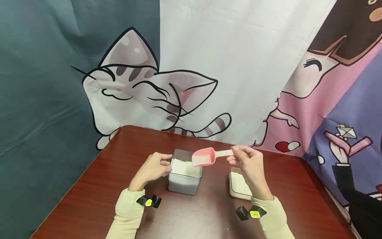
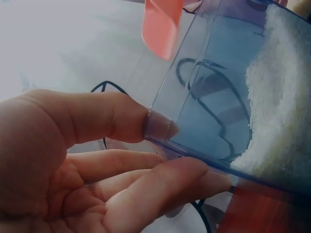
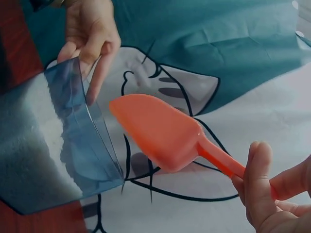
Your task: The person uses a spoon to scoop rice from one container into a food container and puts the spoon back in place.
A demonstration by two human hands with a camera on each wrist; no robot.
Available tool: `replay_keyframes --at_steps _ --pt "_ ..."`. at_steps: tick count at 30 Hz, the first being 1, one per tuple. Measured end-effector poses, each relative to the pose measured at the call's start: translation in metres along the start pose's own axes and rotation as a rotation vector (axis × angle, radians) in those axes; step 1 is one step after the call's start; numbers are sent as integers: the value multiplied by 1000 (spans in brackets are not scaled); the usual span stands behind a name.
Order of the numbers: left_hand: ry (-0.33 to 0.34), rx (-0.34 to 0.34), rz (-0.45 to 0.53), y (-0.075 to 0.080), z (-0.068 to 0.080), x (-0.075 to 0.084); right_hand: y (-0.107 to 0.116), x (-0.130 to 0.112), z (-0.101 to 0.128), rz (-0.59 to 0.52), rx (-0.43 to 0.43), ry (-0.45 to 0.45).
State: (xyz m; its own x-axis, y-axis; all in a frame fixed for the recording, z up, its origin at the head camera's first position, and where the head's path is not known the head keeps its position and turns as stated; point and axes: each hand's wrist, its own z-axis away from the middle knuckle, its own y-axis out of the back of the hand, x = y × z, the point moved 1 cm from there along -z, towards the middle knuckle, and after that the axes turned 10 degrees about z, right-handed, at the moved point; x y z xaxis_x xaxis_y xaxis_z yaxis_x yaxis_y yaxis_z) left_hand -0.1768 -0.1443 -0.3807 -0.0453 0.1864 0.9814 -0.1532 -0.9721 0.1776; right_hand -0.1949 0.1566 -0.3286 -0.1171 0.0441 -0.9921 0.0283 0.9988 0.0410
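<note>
Cream sleeves (image 1: 126, 212) sit closest, at six o'clock on the dark red table (image 1: 98, 186). Left hand (image 1: 153, 167) steadies the clear container (image 1: 185, 176) of white powder (image 1: 185, 167), thumb and fingers (image 2: 160, 125) pinching its wall at nine o'clock. Right hand (image 1: 250, 164) grips the handle of the pink scoop (image 1: 206, 156), bowl hovering over the container's two o'clock corner. Behind that wrist, at three o'clock, sits a white tub (image 1: 238, 184) of powder.

A red-brown table (image 1: 95, 196) stands before cartoon-cat curtains (image 1: 149, 93).
</note>
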Motion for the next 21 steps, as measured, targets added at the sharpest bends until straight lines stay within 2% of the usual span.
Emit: replay_keyframes --at_steps 9,16,21 --pt "-2 -1 2 -1 -1 -2 -21 -5 -6 140 -35 179" --pt "-11 -12 -1 0 -1 -2 -40 -11 -1 407 -67 327" --pt "-6 -6 -8 0 0 -1 -53 -15 2 549 -89 430"
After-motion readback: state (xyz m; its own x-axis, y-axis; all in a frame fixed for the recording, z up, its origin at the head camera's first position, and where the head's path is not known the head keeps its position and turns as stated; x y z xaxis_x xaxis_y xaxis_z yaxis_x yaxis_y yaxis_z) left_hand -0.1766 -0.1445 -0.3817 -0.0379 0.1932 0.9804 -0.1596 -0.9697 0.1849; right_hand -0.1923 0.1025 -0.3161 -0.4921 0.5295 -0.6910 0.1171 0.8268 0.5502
